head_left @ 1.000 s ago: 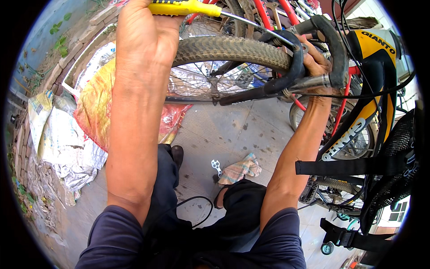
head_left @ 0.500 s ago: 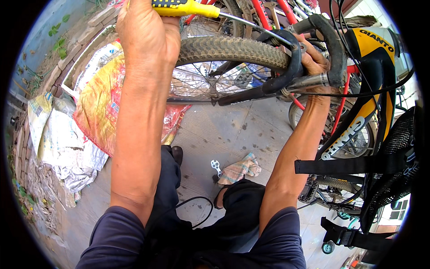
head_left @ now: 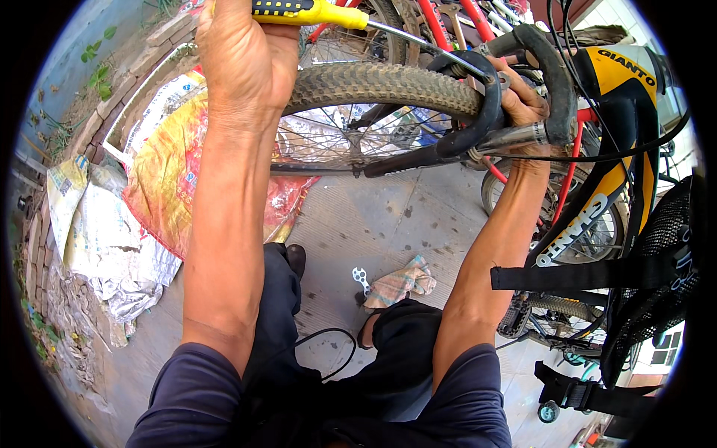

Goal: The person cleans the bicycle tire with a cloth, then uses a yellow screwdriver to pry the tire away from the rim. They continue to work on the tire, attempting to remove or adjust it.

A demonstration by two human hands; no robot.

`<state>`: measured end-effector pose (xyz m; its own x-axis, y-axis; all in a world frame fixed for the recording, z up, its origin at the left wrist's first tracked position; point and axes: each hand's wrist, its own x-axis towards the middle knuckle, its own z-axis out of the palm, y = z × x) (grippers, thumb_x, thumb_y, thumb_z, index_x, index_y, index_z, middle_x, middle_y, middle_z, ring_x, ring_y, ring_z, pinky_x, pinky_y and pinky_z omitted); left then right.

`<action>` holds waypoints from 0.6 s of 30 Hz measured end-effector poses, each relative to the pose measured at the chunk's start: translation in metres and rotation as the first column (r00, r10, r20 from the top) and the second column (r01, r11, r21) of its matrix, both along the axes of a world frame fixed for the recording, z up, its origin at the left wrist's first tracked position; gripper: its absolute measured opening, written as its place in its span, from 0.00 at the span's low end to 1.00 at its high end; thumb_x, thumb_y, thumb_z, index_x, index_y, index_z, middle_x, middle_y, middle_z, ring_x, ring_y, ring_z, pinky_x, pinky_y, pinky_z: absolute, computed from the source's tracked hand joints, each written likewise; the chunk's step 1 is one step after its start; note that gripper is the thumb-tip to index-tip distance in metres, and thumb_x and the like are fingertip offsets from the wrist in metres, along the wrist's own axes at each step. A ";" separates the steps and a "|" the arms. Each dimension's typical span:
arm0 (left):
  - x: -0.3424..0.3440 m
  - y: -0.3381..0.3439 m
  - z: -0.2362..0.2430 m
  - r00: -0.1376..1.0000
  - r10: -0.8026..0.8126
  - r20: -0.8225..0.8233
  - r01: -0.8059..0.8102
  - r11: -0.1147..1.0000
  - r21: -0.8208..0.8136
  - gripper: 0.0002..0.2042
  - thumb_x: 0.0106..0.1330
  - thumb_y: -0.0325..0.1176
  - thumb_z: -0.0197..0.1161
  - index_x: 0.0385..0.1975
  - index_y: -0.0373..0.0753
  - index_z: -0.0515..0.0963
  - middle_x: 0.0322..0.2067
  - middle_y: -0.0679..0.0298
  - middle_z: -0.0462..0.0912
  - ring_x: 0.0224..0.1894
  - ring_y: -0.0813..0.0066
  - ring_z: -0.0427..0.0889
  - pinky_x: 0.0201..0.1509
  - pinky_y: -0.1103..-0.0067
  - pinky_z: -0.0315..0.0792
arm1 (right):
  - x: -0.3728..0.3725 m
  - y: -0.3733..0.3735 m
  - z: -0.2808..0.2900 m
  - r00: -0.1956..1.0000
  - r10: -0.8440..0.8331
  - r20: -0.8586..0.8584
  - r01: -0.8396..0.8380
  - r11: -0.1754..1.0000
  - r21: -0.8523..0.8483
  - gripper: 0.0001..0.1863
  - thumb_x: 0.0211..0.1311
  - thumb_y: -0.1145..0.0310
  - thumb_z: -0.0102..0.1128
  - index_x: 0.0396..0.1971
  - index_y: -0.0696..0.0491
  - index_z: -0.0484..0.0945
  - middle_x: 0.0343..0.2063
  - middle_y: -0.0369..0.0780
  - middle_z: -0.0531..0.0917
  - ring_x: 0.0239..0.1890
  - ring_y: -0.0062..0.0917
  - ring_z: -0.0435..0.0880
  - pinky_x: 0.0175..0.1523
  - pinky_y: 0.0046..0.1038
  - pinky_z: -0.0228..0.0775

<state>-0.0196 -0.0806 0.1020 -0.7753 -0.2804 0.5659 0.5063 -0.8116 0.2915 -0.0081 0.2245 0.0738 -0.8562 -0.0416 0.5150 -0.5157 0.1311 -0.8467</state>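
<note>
My left hand [head_left: 246,63] is closed round a screwdriver with a yellow handle [head_left: 336,16] at the top. Its steel shaft slants right, its tip at the black suspension fork arch [head_left: 485,93] over the knobby front tyre [head_left: 370,81]. My right hand [head_left: 523,104] is closed at the fork crown, just right of the arch, by a small metal fitting near the screwdriver's tip; its fingertips are partly hidden. The spoked wheel lies across my view, with the yellow and black bicycle frame [head_left: 620,93] and its dangling cables to the right.
Red bicycle frames [head_left: 478,19] and wheels crowd behind. Crumpled sacks [head_left: 119,246] lie along a brick edging [head_left: 112,101] on the left. On the paving [head_left: 396,216] are a flat spanner [head_left: 360,280] and plaid rag [head_left: 403,280]. A black mesh bag with straps [head_left: 650,276] hangs at right.
Very little differs: my left hand and the screwdriver handle have shifted slightly over the last second. My right hand stays in the same place at the fork.
</note>
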 end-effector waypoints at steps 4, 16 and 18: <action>0.006 0.002 0.004 0.997 0.072 0.020 -0.071 0.996 -0.046 0.06 0.69 0.32 0.53 0.30 0.39 0.72 0.22 0.65 0.77 0.27 0.72 0.79 0.43 0.69 0.79 | -0.002 -0.002 -0.002 1.000 0.013 -0.016 -0.013 1.000 -0.002 0.19 0.54 0.69 0.67 0.47 0.58 0.82 0.45 0.40 0.84 0.44 0.23 0.82 0.53 0.24 0.74; 0.013 -0.014 -0.004 0.722 0.655 0.223 -0.332 0.611 -0.719 0.16 0.70 0.43 0.54 0.28 0.36 0.72 0.18 0.61 0.77 0.14 0.77 0.75 0.14 0.82 0.67 | -0.004 0.002 -0.002 0.998 0.041 0.047 -0.040 0.999 -0.021 0.19 0.55 0.69 0.67 0.47 0.59 0.81 0.45 0.40 0.84 0.45 0.22 0.81 0.54 0.24 0.73; 0.021 0.006 0.016 0.717 0.562 0.413 -0.280 0.774 -0.568 0.14 0.70 0.41 0.53 0.30 0.35 0.72 0.20 0.61 0.78 0.17 0.73 0.77 0.17 0.80 0.71 | -0.003 0.004 -0.003 0.999 0.027 0.043 -0.027 1.000 -0.014 0.19 0.55 0.69 0.66 0.47 0.59 0.81 0.45 0.40 0.84 0.45 0.22 0.81 0.54 0.24 0.73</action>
